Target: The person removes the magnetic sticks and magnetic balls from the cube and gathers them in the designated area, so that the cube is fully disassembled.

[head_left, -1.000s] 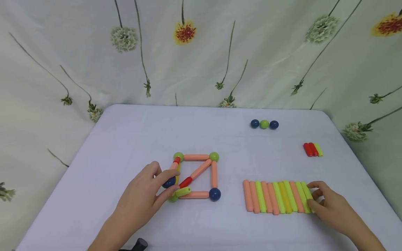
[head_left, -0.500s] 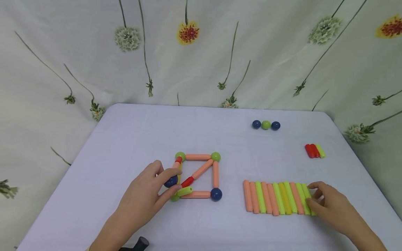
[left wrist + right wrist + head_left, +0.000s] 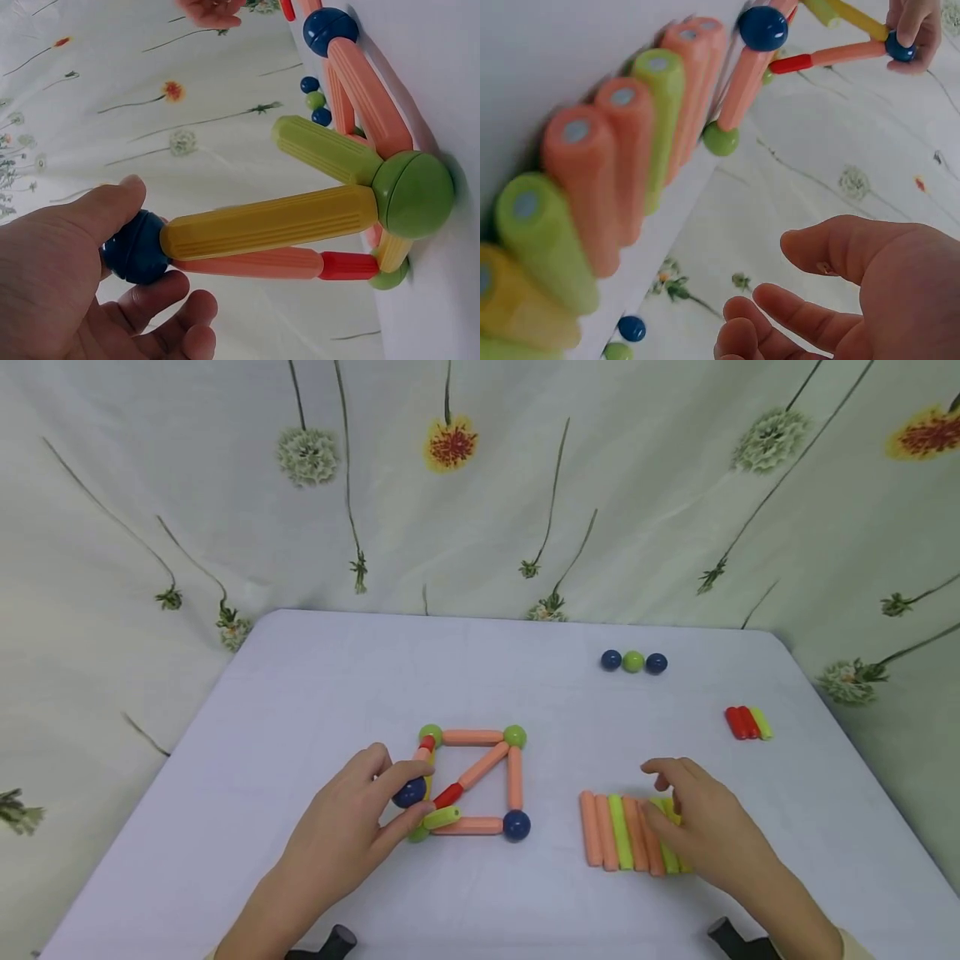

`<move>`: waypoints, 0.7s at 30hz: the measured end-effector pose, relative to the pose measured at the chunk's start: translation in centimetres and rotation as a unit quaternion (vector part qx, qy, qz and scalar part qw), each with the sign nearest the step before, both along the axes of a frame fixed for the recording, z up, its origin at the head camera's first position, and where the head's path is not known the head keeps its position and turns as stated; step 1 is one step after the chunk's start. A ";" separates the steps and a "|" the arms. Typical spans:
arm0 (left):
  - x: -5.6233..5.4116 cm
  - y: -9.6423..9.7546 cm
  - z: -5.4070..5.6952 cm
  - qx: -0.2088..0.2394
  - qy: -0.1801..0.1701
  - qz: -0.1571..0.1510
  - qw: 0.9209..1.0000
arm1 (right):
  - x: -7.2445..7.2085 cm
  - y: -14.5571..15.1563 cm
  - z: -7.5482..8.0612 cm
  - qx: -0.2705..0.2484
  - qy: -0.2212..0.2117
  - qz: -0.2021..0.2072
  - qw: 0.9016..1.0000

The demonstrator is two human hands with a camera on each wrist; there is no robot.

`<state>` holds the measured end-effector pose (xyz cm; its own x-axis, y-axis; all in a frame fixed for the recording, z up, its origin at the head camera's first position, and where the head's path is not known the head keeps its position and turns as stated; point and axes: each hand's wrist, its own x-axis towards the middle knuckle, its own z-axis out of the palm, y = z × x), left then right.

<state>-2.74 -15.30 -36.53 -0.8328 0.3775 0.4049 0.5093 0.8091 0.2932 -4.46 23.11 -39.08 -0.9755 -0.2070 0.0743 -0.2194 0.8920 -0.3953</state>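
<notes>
With the left hand (image 3: pixel 352 818), pinches a blue ball (image 3: pixel 135 247) between thumb and finger, well off the white table (image 3: pixel 337 668), at the raised ends of a yellow rod (image 3: pixel 270 223) and a salmon rod (image 3: pixel 251 262). Joined below to a square frame (image 3: pixel 468 826) flat on the cloth. With the right hand (image 3: pixel 708 827), loosely curved, thumb and fingers apart, hovers over a row of rods (image 3: pixel 622 832). Seen farther back: three balls (image 3: pixel 633 662) and three short pieces (image 3: pixel 748 723).
</notes>
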 end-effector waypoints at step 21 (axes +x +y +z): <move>0.1 -0.5 -0.1 0.016 0.024 -0.021 0.999 | -1.7 -16.6 -0.8 -0.084 -0.025 0.285 0.955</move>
<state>-2.62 -15.77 -36.61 -0.7962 0.3974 0.4562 0.5563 0.7773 0.2938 -6.18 6.47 -39.92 -0.7112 -0.6946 0.1085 -0.6269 0.5567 -0.5451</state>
